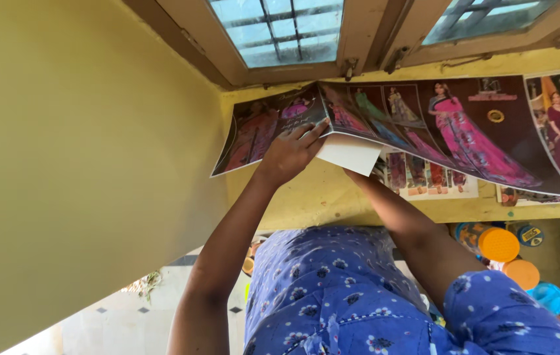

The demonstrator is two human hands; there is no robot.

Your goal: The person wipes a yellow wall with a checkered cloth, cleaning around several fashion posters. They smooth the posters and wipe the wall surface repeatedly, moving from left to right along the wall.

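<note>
Two hands raised to glossy poster (424, 125) on yellow wall: left hand (291, 152) pressed flat on curling lower edge; right hand hidden behind sheet, grip unclear.

- The yellow side wall (76, 164) fills the whole left and closes that side off; a hand has room only to its right.
- The wooden window frame (358, 46) juts out along the far edge, just above the big glossy poster (424, 125), so there is little room above the sheet.
- The poster bows off the yellow back wall (306, 197), leaving a gap behind its lower edge; the right hand (358, 174) is tucked into that gap.
- Bare wall below the poster is open.
- Orange-lidded containers (498, 244) crowd the lower right.
</note>
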